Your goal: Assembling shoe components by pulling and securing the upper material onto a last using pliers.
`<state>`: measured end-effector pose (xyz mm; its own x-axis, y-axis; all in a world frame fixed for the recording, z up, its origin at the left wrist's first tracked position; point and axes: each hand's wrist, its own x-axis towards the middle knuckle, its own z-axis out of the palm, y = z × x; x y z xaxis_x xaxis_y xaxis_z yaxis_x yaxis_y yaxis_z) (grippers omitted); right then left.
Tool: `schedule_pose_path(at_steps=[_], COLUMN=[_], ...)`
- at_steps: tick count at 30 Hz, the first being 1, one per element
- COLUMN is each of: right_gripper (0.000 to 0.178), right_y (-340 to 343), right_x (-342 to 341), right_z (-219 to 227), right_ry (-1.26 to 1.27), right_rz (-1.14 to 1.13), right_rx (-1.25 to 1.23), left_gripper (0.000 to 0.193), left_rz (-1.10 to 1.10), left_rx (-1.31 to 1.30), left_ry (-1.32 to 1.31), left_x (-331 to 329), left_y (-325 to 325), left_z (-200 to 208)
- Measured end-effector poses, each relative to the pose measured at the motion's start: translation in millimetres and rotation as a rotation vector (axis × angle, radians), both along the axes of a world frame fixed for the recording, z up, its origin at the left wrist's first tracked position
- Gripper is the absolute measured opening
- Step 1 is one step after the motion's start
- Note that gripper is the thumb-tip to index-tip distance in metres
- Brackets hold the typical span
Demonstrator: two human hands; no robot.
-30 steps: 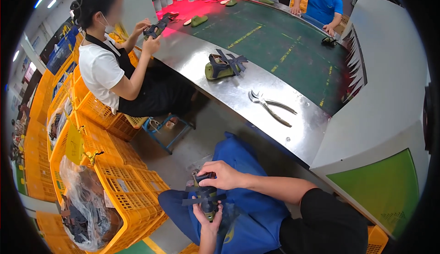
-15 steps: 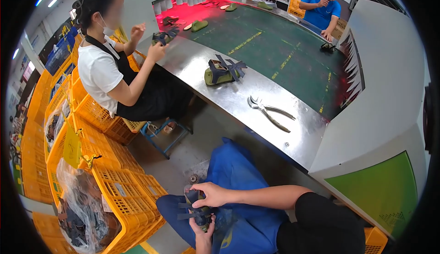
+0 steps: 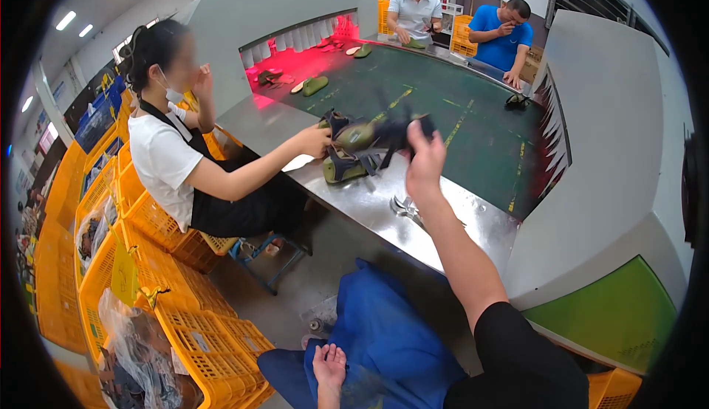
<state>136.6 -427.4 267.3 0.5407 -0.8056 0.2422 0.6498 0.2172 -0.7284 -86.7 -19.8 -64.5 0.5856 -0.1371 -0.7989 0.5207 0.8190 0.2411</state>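
Note:
My right hand (image 3: pixel 426 159) reaches over the metal ledge, closed on the dark strap end of an olive sandal (image 3: pixel 358 137), smeared by motion. Its green sole end points toward a co-worker's hand (image 3: pixel 316 142), which holds another dark-strapped sandal (image 3: pixel 332 119); whether the two sandals touch I cannot tell. Just below, an olive sandal with dark straps (image 3: pixel 341 170) rests on the ledge. Pliers (image 3: pixel 403 207) lie there too, partly hidden behind my right forearm. My left hand (image 3: pixel 329 365) is palm up over the blue apron, fingers apart, holding nothing.
A green conveyor belt (image 3: pixel 436 106) runs beyond the metal ledge (image 3: pixel 473 224), with several shoe parts on it. Grey machine housing (image 3: pixel 617 165) stands at right. Yellow crates (image 3: pixel 214 346) are stacked at left. The co-worker sits at left; two more people are across the belt.
My right hand has moved from my lap up to the ledge with the sandal. My left hand has let go and opened. The co-worker's arm has stretched toward the ledge.

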Motion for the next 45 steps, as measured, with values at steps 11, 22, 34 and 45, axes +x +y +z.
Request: schedule_pose_path(at_steps=[11, 22, 34, 45], right_gripper=[0.024, 0.074, 0.038, 0.027], right_y=[-231, -317, -147, 0], right_x=[43, 12, 33, 15], right_z=[-84, -137, -91, -88], right_ry=[0.770, 1.307, 0.866, 0.689], right_rz=[-0.316, -0.406, -0.757, -0.156], right_rx=[-0.020, -0.455, -1.027, -1.378], left_gripper=[0.028, 0.023, 0.014, 0.020], left_rz=[-0.142, -0.267, -0.234, -0.165], left_rx=[0.118, 0.151, 0.214, 0.208], left_ry=[0.043, 0.001, -0.074, -0.236], left_x=[1, 18, 14, 1], left_y=[0, -16, -13, -7], left_z=[-19, -33, -13, -4])
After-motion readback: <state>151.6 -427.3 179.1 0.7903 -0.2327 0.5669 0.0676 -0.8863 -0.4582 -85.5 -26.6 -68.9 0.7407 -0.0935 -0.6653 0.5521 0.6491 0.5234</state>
